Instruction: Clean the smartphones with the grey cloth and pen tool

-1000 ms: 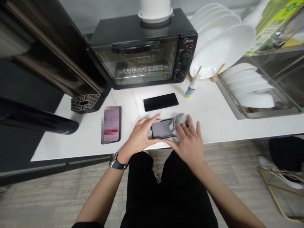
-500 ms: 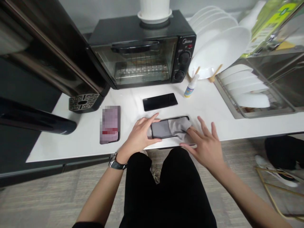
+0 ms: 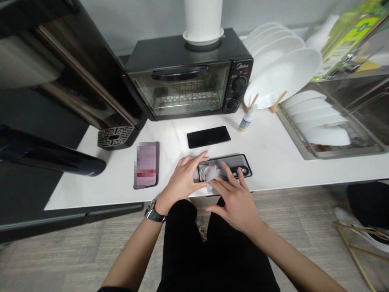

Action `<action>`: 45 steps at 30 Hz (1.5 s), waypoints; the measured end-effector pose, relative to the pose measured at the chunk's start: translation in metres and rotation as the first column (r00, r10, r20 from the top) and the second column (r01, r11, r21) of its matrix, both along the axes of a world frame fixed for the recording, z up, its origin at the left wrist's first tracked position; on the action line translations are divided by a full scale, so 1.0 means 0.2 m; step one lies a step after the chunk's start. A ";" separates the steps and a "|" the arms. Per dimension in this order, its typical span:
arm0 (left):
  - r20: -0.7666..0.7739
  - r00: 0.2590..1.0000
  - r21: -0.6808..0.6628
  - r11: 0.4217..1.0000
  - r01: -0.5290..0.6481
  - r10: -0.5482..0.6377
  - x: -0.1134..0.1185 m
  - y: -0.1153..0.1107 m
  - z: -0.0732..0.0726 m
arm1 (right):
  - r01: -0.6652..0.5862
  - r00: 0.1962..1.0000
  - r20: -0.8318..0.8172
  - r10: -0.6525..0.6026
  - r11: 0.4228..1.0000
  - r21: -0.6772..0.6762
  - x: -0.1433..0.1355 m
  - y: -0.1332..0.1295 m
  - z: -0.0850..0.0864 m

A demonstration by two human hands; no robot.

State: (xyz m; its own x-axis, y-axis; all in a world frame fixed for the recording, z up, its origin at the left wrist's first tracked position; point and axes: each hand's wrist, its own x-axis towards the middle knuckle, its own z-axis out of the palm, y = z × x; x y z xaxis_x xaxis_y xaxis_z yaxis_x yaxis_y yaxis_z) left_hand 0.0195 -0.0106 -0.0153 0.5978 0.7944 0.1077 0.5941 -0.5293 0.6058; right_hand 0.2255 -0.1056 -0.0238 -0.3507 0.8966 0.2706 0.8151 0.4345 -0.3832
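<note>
A phone case [image 3: 226, 164] with a black rim and a dark camera panel at its right end lies near the counter's front edge. My left hand [image 3: 186, 176] grips its left end between thumb and fingers. A crumpled grey cloth [image 3: 209, 172] covers the left part of the case. My right hand [image 3: 235, 198] presses the cloth down with some fingertips, while other fingers are spread above the case and the thumb sticks out to the left. Just behind lies a black phone [image 3: 209, 137], screen up. A small white spray bottle [image 3: 244, 121] stands to the right.
Further left lies another phone [image 3: 147, 165], its surface blurred. A toaster oven [image 3: 188, 89] stands at the back, beside a black drinks dispenser [image 3: 117, 136]. White plates [image 3: 282, 77] stand at the right, near a sink rack [image 3: 306, 152] with bowls. Another person's shoe [image 3: 349, 221] shows at lower right.
My right hand has slid the cloth leftward along the case, uncovering the camera panel. My left hand stays on the left end. The whole view has shifted slightly.
</note>
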 end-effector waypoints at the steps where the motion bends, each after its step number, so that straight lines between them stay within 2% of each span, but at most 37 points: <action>1: 0.002 1.000 0.001 1.000 -0.001 0.001 0.00 0.00 0.00 | 0.012 0.999 0.036 -0.012 1.000 0.004 0.09 -0.02 0.01; 4: 0.021 1.000 0.001 1.000 0.001 -0.001 0.00 0.00 0.00 | 0.127 0.979 0.150 -0.138 0.989 0.079 0.32 -0.06 0.01; 7: 0.030 1.000 -0.007 1.000 0.004 -0.004 0.01 0.00 0.00 | 0.212 0.945 0.219 -0.244 0.964 0.158 0.39 -0.03 -0.01; 9: 0.031 0.999 -0.006 1.000 0.012 -0.012 0.01 0.00 0.00 | 0.225 0.939 0.225 -0.260 0.960 0.168 0.32 0.02 -0.03; 13: 0.051 0.998 0.014 1.000 0.027 -0.027 0.00 0.00 -0.01 | 0.236 0.958 0.116 -0.263 0.950 0.205 0.01 0.12 -0.06; 16: 0.032 0.999 0.016 1.000 0.010 -0.011 -0.01 0.00 -0.01 | 0.102 0.994 0.027 -0.108 0.980 0.173 -0.18 0.15 -0.05; 18: 0.014 1.000 0.009 1.000 0.012 -0.012 -0.01 0.00 -0.01 | -0.009 1.000 0.010 0.008 0.993 0.113 -0.20 0.13 -0.03; 20: 0.014 1.000 0.001 1.000 0.027 -0.027 -0.01 0.00 0.00 | -0.073 0.997 0.023 0.071 0.996 0.056 -0.11 0.10 0.00; 23: 0.024 0.999 -0.008 0.999 0.034 -0.034 -0.01 0.00 0.01 | -0.082 0.993 0.086 0.078 0.996 0.040 0.14 0.02 0.02; 26: 0.021 1.000 -0.013 1.000 0.022 -0.022 0.00 0.00 0.01 | 0.011 0.983 0.181 -0.029 0.994 0.105 0.36 -0.03 0.01; 28: 0.019 1.000 -0.012 1.000 0.019 -0.019 0.00 0.00 0.01 | 0.105 0.966 0.220 -0.138 0.982 0.156 0.41 -0.02 0.01; 30: 0.019 1.000 -0.016 1.000 0.024 -0.024 0.00 0.00 0.01 | 0.176 0.950 0.228 -0.214 0.969 0.174 0.36 0.02 -0.01; 33: 0.024 0.999 -0.028 0.999 0.027 -0.026 0.00 0.00 0.01 | 0.213 0.953 0.181 -0.241 0.964 0.160 0.12 0.09 -0.03; 36: 0.015 1.000 -0.029 1.000 0.006 -0.005 -0.01 0.00 0.01 | 0.106 0.990 0.081 -0.116 0.987 0.125 -0.12 0.13 -0.03; 38: 0.004 1.000 -0.021 1.000 0.000 0.000 -0.01 0.00 0.01 | -0.005 1.000 0.027 0.003 0.996 0.089 -0.18 0.12 -0.02; 41: 0.013 1.000 -0.007 1.000 0.022 -0.022 -0.01 0.00 0.00 | -0.071 0.997 0.018 0.070 0.997 0.041 -0.08 0.06 0.00; 45: 0.019 0.999 0.003 1.000 0.030 -0.030 -0.01 0.00 0.00 | -0.009 0.994 0.111 0.003 0.999 0.051 0.20 -0.03 0.01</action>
